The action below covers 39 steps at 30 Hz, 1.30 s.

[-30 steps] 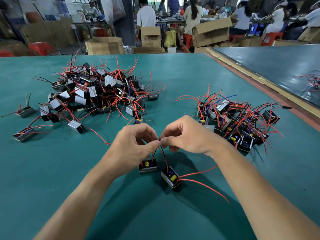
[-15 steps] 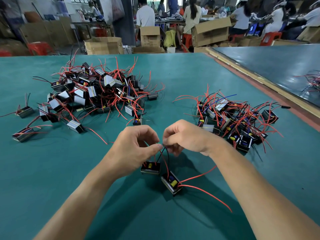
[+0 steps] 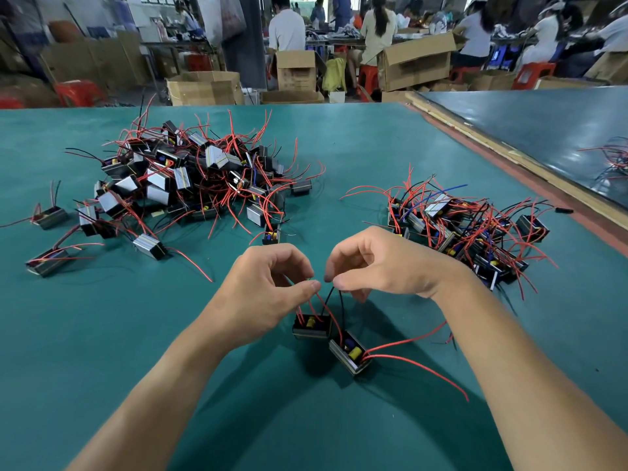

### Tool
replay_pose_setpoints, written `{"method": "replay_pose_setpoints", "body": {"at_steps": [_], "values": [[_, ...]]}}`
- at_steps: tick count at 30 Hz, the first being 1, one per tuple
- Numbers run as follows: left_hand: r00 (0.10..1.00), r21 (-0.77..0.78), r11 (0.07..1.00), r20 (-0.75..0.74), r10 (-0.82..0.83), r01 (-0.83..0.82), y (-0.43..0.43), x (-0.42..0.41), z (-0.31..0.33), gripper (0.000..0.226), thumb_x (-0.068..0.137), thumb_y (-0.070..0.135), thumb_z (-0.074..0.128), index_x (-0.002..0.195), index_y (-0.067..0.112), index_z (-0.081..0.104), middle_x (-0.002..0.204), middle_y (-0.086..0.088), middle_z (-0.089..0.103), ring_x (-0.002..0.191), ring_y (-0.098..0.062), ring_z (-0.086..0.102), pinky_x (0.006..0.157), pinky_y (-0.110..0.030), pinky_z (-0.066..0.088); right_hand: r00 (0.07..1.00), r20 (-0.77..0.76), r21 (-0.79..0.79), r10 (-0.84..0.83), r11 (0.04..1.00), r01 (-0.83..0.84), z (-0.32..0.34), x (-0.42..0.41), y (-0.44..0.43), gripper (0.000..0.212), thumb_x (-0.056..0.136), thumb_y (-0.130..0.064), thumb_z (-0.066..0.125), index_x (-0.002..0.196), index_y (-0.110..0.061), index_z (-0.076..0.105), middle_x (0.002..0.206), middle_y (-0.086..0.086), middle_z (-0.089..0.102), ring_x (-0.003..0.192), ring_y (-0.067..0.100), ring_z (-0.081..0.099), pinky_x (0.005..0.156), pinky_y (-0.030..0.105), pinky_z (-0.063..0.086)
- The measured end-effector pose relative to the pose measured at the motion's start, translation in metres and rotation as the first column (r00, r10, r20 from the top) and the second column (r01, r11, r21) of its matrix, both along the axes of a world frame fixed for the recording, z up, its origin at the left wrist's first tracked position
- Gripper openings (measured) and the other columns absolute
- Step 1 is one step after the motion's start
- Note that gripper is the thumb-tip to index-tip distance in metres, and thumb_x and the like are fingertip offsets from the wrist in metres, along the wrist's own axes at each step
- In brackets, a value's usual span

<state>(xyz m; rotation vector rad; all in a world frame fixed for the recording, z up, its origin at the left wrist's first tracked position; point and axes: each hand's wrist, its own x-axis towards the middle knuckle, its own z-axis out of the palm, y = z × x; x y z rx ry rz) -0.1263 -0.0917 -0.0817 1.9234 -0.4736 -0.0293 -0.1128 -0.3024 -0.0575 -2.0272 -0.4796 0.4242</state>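
Two small black wired modules lie on the green table just below my hands: the left module [image 3: 312, 327] and the right module [image 3: 350, 354], each with a yellow part inside. My left hand [image 3: 263, 294] pinches red wires rising from the left module. My right hand [image 3: 380, 263] pinches black wires that run down to the modules. The two hands are a small gap apart, fingertips facing each other. Two long red wires [image 3: 421, 363] trail right from the right module.
A big pile of modules with red wires [image 3: 190, 178] lies at the left, with loose modules [image 3: 47, 261] around it. A smaller pile [image 3: 465, 226] sits to the right, close to my right wrist. The table's right edge [image 3: 543, 195] runs diagonally. People and cardboard boxes [image 3: 414, 62] stand behind.
My hands have drawn apart: their fingertips met at one point earlier, now a gap shows between them. The wires they hold have separated. The two modules stay in place.
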Motion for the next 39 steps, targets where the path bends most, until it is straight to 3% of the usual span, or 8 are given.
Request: {"method": "replay_pose_setpoints", "body": {"at_steps": [6, 9, 13, 16, 21, 26, 29, 39], "values": [[1.0, -0.014, 1.0, 0.003, 0.004, -0.004, 0.0, 0.0, 0.003, 0.015, 0.081, 0.006, 0.077, 0.074, 0.013, 0.066, 0.063, -0.001, 0.067, 0.054, -0.019, 0.058, 0.057, -0.047, 0.052, 0.994, 0.1, -0.073, -0.044, 0.996, 0.051, -0.009, 0.004, 0.01, 0.015, 0.09, -0.006, 0.069, 0.077, -0.012, 0.07, 0.055, -0.007, 0.064, 0.049, 0.009, 0.058, 0.054, 0.021, 0.048], [1.0, -0.014, 1.0, 0.003, 0.013, -0.013, 0.0, -0.001, 0.004, 0.015, 0.081, 0.005, 0.077, 0.073, 0.011, 0.066, 0.062, 0.0, 0.067, 0.054, -0.018, 0.058, 0.056, -0.044, 0.052, 0.986, 0.158, -0.114, -0.057, 0.991, 0.075, -0.012, 0.005, 0.014, 0.013, 0.088, -0.01, 0.071, 0.078, -0.017, 0.07, 0.052, -0.006, 0.062, 0.048, 0.009, 0.056, 0.053, 0.023, 0.046], [0.999, -0.019, 0.999, -0.002, 0.035, -0.035, 0.0, -0.001, 0.003, 0.017, 0.08, 0.006, 0.078, 0.071, 0.011, 0.065, 0.06, 0.002, 0.067, 0.052, -0.015, 0.057, 0.055, -0.035, 0.05, 0.937, 0.271, 0.072, -0.219, 0.976, 0.207, -0.008, 0.006, 0.013, 0.008, 0.084, -0.01, 0.075, 0.078, -0.014, 0.072, 0.054, -0.001, 0.057, 0.048, 0.014, 0.047, 0.052, 0.027, 0.039], [0.999, -0.024, 0.999, -0.021, 0.036, -0.037, 0.0, -0.001, 0.003, 0.016, 0.08, 0.007, 0.079, 0.073, 0.01, 0.065, 0.061, 0.001, 0.067, 0.053, -0.016, 0.056, 0.056, -0.039, 0.05, 0.961, 0.187, 0.181, -0.202, 0.969, 0.169, 0.0, 0.002, 0.012, 0.012, 0.079, -0.015, 0.071, 0.068, -0.013, 0.071, 0.053, 0.0, 0.062, 0.043, 0.013, 0.049, 0.043, 0.023, 0.043], [0.998, -0.059, 0.997, -0.044, 0.045, -0.048, -0.001, 0.0, 0.003, 0.014, 0.079, 0.005, 0.078, 0.079, 0.005, 0.064, 0.063, -0.006, 0.068, 0.054, -0.021, 0.056, 0.053, -0.047, 0.052, 0.992, 0.122, 0.014, -0.04, 0.999, 0.038, -0.002, -0.005, 0.017, 0.006, 0.082, -0.007, 0.072, 0.077, -0.004, 0.073, 0.059, 0.004, 0.068, 0.044, 0.016, 0.055, 0.044, 0.021, 0.044], [0.987, -0.101, 0.991, -0.145, 0.069, -0.085, 0.0, 0.001, 0.004, 0.019, 0.075, 0.009, 0.081, 0.079, 0.003, 0.064, 0.067, -0.015, 0.071, 0.05, -0.021, 0.058, 0.049, -0.03, 0.052, 0.995, 0.102, -0.043, -0.023, 0.999, 0.027, -0.002, -0.006, 0.02, 0.01, 0.081, -0.006, 0.071, 0.074, -0.011, 0.075, 0.057, -0.002, 0.068, 0.046, 0.012, 0.058, 0.048, 0.02, 0.045], [0.978, -0.093, 0.994, -0.204, 0.045, -0.065, 0.001, 0.002, 0.004, 0.015, 0.075, 0.006, 0.08, 0.077, 0.004, 0.066, 0.062, -0.008, 0.07, 0.044, -0.016, 0.058, 0.047, -0.022, 0.049, 0.994, 0.107, -0.07, -0.031, 0.997, 0.038, -0.003, -0.006, 0.02, 0.013, 0.081, -0.004, 0.069, 0.073, -0.012, 0.075, 0.056, -0.004, 0.067, 0.047, 0.009, 0.059, 0.049, 0.019, 0.046], [0.968, -0.099, 0.992, -0.246, 0.046, -0.073, -0.002, 0.0, 0.003, 0.005, 0.079, -0.003, 0.075, 0.078, 0.0, 0.072, 0.062, -0.01, 0.07, 0.044, -0.016, 0.06, 0.047, -0.024, 0.052, 0.997, 0.056, -0.053, -0.06, 0.997, 0.063, -0.001, -0.007, 0.021, 0.02, 0.088, 0.0, 0.064, 0.074, -0.013, 0.071, 0.059, -0.005, 0.07, 0.05, 0.007, 0.064, 0.05, 0.019, 0.05]]}}
